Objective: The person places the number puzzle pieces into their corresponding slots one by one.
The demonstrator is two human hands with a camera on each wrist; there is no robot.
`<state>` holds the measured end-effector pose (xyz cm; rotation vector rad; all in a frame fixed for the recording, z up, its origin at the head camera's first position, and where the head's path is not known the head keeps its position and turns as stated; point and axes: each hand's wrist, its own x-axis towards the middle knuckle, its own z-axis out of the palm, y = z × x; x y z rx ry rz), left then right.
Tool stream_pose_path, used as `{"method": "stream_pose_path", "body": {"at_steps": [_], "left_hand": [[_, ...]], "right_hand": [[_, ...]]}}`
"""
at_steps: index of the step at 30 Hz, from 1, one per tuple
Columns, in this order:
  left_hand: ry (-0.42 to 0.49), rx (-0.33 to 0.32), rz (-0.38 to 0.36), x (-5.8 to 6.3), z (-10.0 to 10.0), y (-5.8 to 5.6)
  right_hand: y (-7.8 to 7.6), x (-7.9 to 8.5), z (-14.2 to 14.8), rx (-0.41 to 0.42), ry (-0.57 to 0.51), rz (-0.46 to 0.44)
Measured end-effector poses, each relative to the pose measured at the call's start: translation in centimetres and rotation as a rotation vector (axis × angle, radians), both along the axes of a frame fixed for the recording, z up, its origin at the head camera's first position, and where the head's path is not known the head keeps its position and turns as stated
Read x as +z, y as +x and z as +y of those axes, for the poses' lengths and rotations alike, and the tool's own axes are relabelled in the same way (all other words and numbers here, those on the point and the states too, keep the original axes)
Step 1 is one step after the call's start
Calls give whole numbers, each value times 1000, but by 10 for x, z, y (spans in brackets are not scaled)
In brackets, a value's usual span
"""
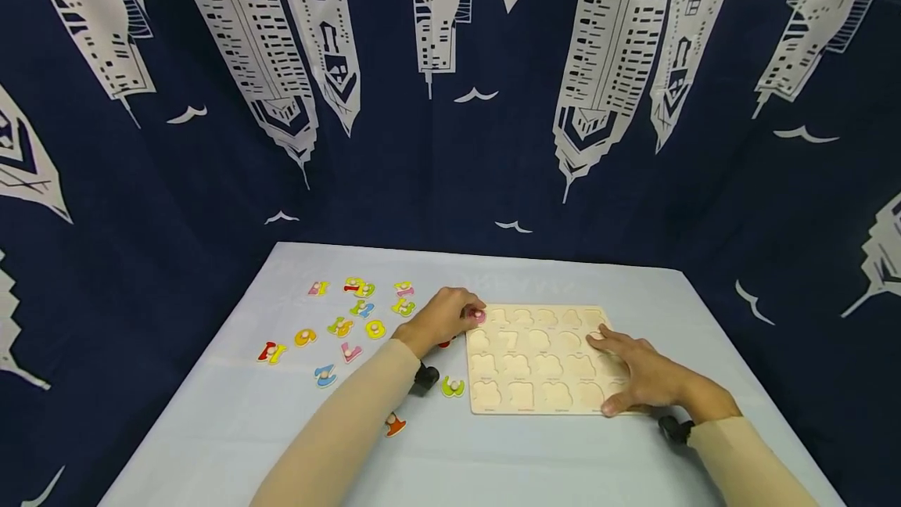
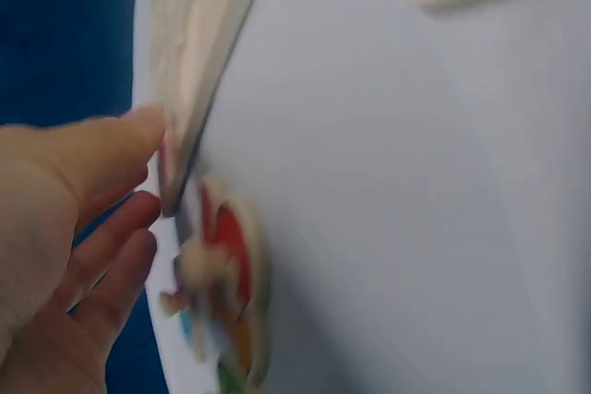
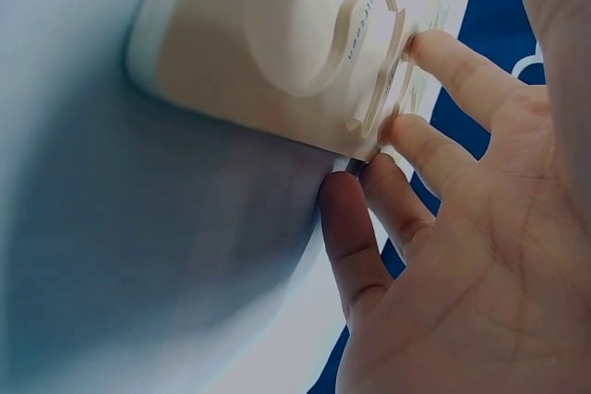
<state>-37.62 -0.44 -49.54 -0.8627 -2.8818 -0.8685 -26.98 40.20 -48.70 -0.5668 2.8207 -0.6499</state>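
The wooden puzzle board (image 1: 531, 350), with rows of shallow cut-outs, lies flat on the table. At its far left corner my left hand (image 1: 442, 321) pinches a small pink puzzle piece (image 1: 480, 317) between thumb and fingers. In the left wrist view the thumb and fingertips of the left hand (image 2: 88, 200) mostly cover that piece. My right hand (image 1: 647, 372) rests spread along the board's right edge. The right wrist view shows fingertips of the right hand (image 3: 452, 246) touching the board's surface and side (image 3: 222, 89).
Left of the board lie several loose number pieces, among them a blue one (image 1: 325, 375), a yellow one (image 1: 375, 329) and a green one (image 1: 453, 388). An orange-red piece (image 1: 396, 425) sits beside the left sleeve. A patterned dark blue cloth (image 1: 436, 163) hangs behind the white table (image 1: 563, 460).
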Motion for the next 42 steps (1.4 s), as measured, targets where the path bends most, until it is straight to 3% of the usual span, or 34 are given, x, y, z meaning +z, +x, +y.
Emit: {"method": "stream_pose_path", "body": {"at_steps": [7,15,21,30,34,42], "left_hand": [[-4,-102,-11,17,-39,18],[-33,-146,-11,31,-91,50],[-48,-187,-8,24,-121,79],[-29,-236,-137,6,-156,120],[-29,-236,-148,-1,-163,127],[-26,-218,-116,-9,-162,130]], "right_hand": [[0,-4,1,-15,-10,-12],[-3,-3,4,-23,-13,-30],[-3,-3,6,-22,-31,-20],[-3,-4,4,-13,-17,-3],[-5,-3,4,-14,-16,9],[-1,-5,5,-15,-41,-14]]}}
